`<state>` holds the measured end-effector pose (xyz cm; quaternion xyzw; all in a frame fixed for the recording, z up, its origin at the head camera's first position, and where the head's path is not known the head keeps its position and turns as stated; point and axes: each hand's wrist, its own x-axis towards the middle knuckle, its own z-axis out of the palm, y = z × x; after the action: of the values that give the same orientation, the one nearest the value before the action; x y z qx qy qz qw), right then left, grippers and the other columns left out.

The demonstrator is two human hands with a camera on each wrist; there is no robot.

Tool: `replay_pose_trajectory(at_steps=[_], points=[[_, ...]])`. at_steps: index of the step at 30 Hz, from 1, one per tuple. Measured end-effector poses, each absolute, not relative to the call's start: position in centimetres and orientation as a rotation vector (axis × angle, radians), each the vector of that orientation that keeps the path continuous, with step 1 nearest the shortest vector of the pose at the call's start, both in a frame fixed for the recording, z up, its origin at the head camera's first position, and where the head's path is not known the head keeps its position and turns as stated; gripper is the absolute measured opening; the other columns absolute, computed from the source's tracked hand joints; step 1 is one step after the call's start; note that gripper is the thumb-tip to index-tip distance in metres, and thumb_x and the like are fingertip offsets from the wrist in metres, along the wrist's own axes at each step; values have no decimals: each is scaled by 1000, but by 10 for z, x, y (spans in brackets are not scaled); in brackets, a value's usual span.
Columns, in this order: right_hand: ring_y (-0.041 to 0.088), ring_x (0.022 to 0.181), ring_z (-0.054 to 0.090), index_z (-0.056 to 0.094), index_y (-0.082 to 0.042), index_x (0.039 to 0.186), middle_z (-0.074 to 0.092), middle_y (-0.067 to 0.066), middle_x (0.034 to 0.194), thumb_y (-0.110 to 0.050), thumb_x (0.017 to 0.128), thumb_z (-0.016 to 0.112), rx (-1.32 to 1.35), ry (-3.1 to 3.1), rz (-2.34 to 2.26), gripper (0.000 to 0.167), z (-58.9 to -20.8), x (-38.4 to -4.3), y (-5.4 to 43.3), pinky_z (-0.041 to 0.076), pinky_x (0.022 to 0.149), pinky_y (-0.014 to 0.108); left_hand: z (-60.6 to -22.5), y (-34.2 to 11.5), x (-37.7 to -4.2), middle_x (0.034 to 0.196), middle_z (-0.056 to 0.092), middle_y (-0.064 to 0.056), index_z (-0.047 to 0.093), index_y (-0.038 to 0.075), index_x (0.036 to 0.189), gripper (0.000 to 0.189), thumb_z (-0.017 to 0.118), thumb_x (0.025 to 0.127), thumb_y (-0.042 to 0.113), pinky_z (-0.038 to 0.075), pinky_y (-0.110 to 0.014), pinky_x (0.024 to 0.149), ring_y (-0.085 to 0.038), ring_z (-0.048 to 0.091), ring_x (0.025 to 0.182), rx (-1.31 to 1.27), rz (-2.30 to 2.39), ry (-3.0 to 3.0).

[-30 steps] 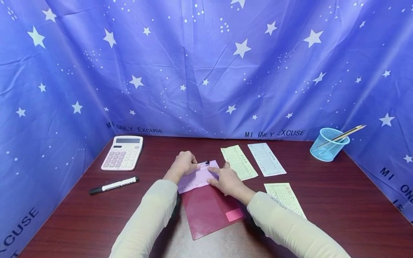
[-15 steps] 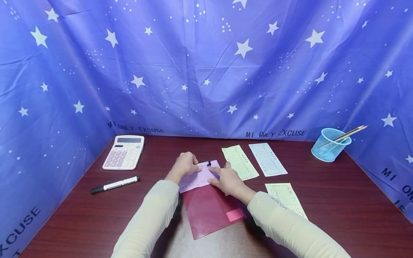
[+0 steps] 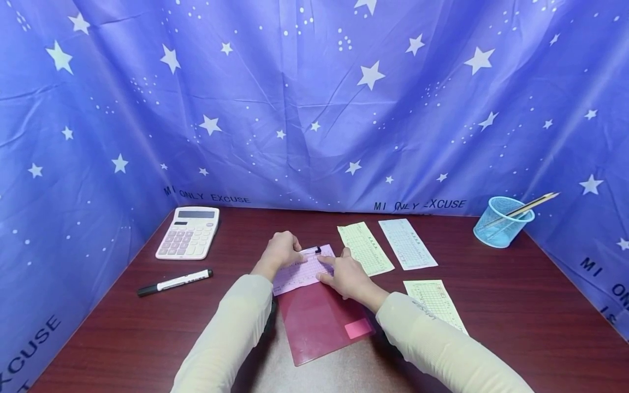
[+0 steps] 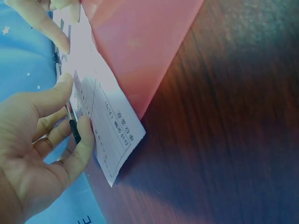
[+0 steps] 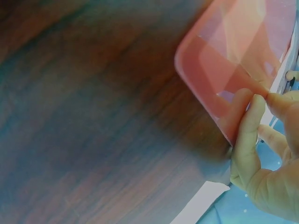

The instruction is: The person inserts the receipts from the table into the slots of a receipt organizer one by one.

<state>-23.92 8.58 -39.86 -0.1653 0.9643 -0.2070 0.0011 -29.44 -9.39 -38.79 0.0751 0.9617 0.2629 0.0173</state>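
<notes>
A dark red translucent clipboard [image 3: 319, 327] lies on the table, with a pink printed form [image 3: 300, 277] across its top end. At that end sits a thin metal clip [image 3: 310, 251] with black ends. My left hand [image 3: 280, 252] pinches the clip, thumb on the near side and fingers curled behind; one black end [image 4: 74, 131] shows between the fingers in the left wrist view. My right hand [image 3: 351, 275] rests over the form's right part, index finger and thumb pressing the paper. In the right wrist view its fingers [image 5: 248, 135] touch the board by its edge.
Right of the board lie a yellow form [image 3: 365, 248], a pale blue form [image 3: 408, 244] and another yellow form [image 3: 437, 303] partly under the right sleeve. A blue mesh pen cup [image 3: 501, 224] holds pencils. A calculator [image 3: 188, 234] and a marker [image 3: 175, 282] are at left.
The clip's black end has turned slightly near the right index fingertip since the first frame. Both hands stay in place. The view has shifted a little.
</notes>
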Motion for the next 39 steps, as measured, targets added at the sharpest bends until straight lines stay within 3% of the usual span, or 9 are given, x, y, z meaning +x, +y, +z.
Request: replay_pose_trajectory(at_steps=[5, 11, 17, 20, 28, 36, 39], points=[[15, 37, 53, 65, -13, 137, 50, 30, 106, -26, 93, 76, -501, 3022, -665, 47, -398, -238, 86, 48, 46, 27, -385, -93, -294, 88, 74, -6, 78, 7, 83, 13, 86, 81, 16, 55, -40, 88, -26, 68, 91, 243, 813, 2997], [21, 53, 57, 66, -12, 136, 50, 25, 99, -25, 92, 77, -524, 3035, -690, 47, -399, -237, 87, 50, 51, 31, -385, -94, -295, 88, 74, -7, 79, 8, 78, 10, 86, 79, 15, 55, -38, 85, -24, 67, 89, 220, 824, 2990], [17, 41, 56, 62, -13, 140, 50, 24, 99, -26, 93, 76, -495, 3018, -709, 51, -399, -237, 87, 51, 53, 31, -383, -93, -295, 89, 74, -7, 78, 7, 79, 13, 88, 78, 16, 55, -38, 87, -23, 67, 90, 206, 829, 2980], [15, 42, 55, 61, -13, 141, 50, 24, 99, -27, 93, 75, -489, 3011, -705, 52, -400, -238, 87, 50, 54, 30, -382, -92, -294, 90, 74, -8, 78, 7, 79, 13, 88, 79, 15, 55, -38, 85, -23, 66, 89, 197, 824, 2973], [15, 37, 56, 60, -14, 142, 46, 30, 111, -25, 94, 75, -382, 2941, -805, 52, -400, -239, 87, 48, 37, 26, -381, -90, -295, 91, 73, -7, 78, 6, 79, 14, 89, 78, 15, 54, -37, 86, -22, 64, 89, 182, 828, 2963], [16, 39, 59, 59, -12, 143, 49, 31, 115, -25, 94, 74, -353, 2877, -917, 52, -398, -242, 92, 49, 37, 27, -383, -90, -294, 90, 73, -7, 77, 7, 79, 15, 89, 78, 16, 54, -38, 87, -24, 66, 90, 169, 833, 2969], [17, 39, 60, 61, -7, 140, 59, 28, 104, -23, 95, 73, -379, 2850, -993, 49, -393, -245, 99, 50, 38, 28, -384, -91, -294, 90, 73, -6, 78, 7, 79, 15, 90, 78, 17, 54, -38, 87, -23, 66, 90, 157, 831, 2971]])
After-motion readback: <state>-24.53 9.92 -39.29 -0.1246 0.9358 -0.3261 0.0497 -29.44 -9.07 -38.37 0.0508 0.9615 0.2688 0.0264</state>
